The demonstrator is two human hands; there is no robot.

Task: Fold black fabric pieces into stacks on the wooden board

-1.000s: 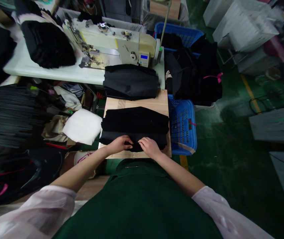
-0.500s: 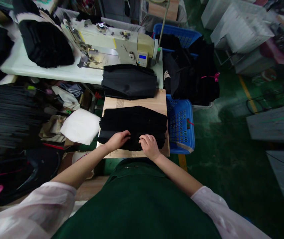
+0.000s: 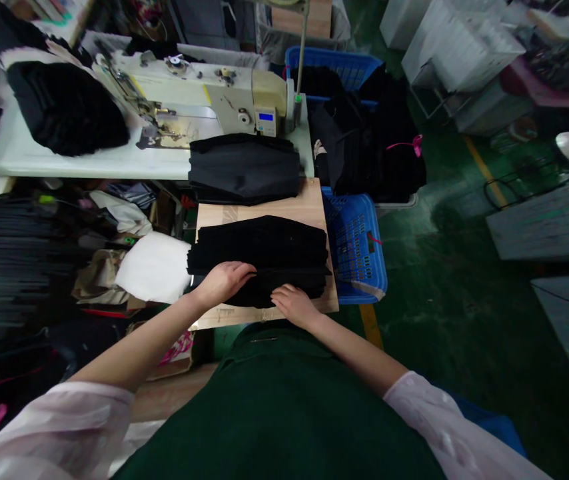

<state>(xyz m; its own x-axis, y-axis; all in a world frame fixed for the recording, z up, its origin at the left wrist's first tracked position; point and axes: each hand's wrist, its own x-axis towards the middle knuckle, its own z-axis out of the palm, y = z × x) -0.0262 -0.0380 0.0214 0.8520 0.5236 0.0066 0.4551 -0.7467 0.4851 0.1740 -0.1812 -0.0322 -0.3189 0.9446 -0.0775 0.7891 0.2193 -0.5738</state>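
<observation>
Black fabric pieces (image 3: pixel 264 243) lie stacked on a wooden board (image 3: pixel 309 200) in front of my body. My left hand (image 3: pixel 227 279) is at the stack's near left part, its fingers pinched together on the edge of a black piece. To its right, my right hand (image 3: pixel 293 303) rests on the near part of the stack with its fingers lying fairly flat. A second black fabric bundle (image 3: pixel 244 167) sits beyond, across the board and the white sewing table (image 3: pixel 114 163). The undersides of both hands are hidden.
A sewing machine (image 3: pixel 229 97) stands behind the farther bundle. Right of the board is a blue basket (image 3: pixel 359 253), with piled black fabric (image 3: pixel 364 147) beyond it. White cloth (image 3: pixel 154 267) lies at the board's left. More black pieces (image 3: pixel 64 107) are on the table.
My left hand has moved slightly left, and my right hand has come lower, nearer my body, with its fingers straighter. The whole view has shifted a little.
</observation>
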